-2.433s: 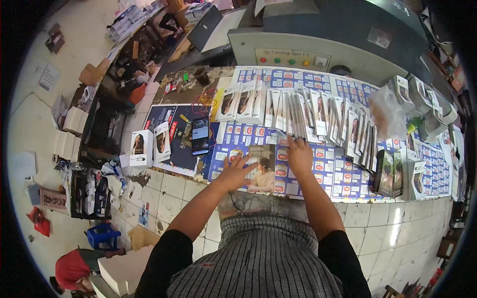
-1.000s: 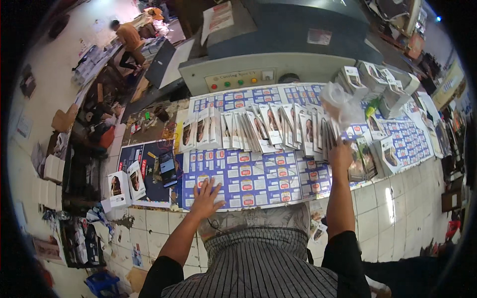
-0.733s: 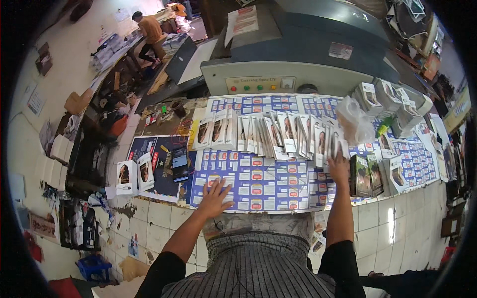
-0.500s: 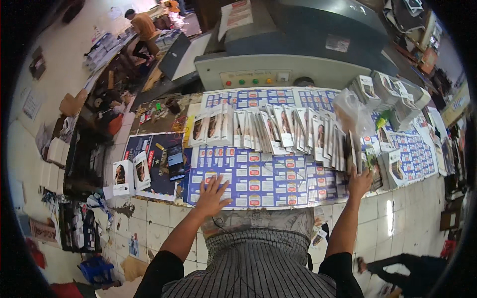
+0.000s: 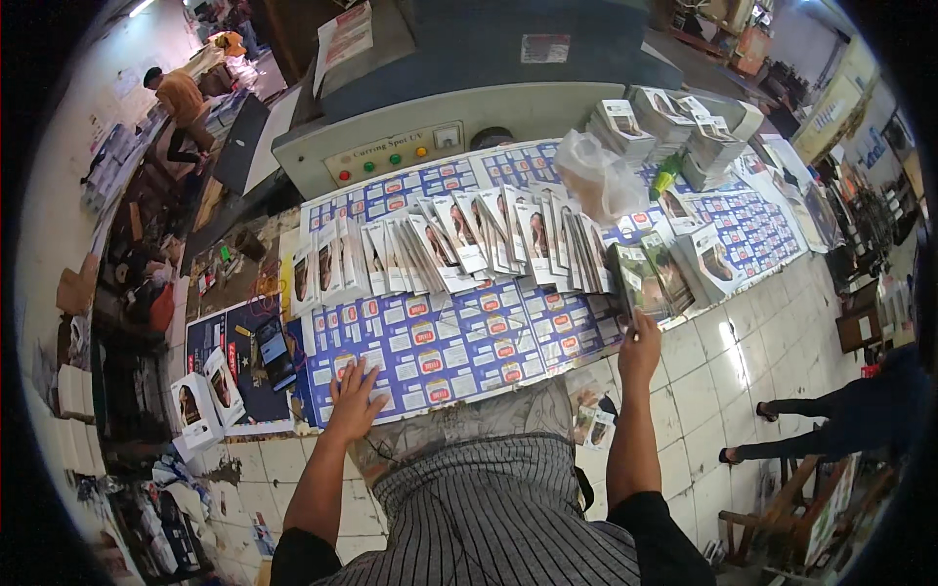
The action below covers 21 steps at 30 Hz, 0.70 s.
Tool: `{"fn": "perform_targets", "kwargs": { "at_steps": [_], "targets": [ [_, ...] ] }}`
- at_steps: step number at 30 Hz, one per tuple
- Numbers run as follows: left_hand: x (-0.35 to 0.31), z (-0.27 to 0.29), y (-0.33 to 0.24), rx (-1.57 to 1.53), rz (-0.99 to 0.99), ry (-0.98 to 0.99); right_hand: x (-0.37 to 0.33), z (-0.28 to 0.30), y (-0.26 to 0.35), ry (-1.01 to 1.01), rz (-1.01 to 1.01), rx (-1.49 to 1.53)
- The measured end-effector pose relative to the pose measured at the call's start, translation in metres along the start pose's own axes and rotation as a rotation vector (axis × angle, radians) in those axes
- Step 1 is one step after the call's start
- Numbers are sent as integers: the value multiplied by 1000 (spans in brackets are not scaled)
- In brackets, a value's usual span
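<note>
My left hand (image 5: 354,398) lies flat with fingers spread on the table's blue printed sheet (image 5: 469,342), holding nothing. At the right end of the row, my right hand (image 5: 640,347) pinches the near lower edge of a flat printed card (image 5: 635,278) with a green and dark picture. Just right of it lies a similar green picture card (image 5: 667,271). A long overlapping row of thin white cartons (image 5: 459,239) with a portrait picture leans across the sheet. Whether the held piece is one card or a thin stack, I cannot tell.
A crumpled clear plastic bag (image 5: 601,181), a green bottle-like item (image 5: 666,176) and stacks of white cartons (image 5: 621,132) stand behind. A phone (image 5: 276,350) and two white cartons (image 5: 198,405) lie left. A large grey machine (image 5: 381,137) borders the far side. People stand farther off.
The view has shifted, so the table appears farther left. My right hand, earlier at the row's end cartons, now grips the edge of the green picture card. My left hand stays flat.
</note>
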<state>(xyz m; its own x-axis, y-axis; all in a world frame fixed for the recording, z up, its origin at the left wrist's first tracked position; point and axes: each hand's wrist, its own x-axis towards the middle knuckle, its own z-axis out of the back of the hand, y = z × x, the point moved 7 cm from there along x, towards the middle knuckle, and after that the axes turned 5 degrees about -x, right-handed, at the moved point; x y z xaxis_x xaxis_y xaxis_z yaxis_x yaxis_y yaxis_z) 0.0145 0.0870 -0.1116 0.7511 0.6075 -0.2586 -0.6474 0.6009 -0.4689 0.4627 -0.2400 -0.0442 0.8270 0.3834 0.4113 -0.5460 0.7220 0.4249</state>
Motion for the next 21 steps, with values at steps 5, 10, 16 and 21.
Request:
{"fn": "perform_targets", "kwargs": {
  "at_steps": [5, 10, 16, 21],
  "targets": [
    [-1, 15, -52, -179, -126, -146, -24, 2, 52, 94, -419, 1065],
    [11, -3, -135, -1190, -43, 126, -82, -38, 178, 555, -532, 1286],
    [3, 0, -104, -1620, -31, -62, -120, -71, 236, 1028, -510, 1387],
    [-37, 64, -124, -2004, -268, 559, -85, -61, 229, 1389, -15, 1058]
  ]
}}
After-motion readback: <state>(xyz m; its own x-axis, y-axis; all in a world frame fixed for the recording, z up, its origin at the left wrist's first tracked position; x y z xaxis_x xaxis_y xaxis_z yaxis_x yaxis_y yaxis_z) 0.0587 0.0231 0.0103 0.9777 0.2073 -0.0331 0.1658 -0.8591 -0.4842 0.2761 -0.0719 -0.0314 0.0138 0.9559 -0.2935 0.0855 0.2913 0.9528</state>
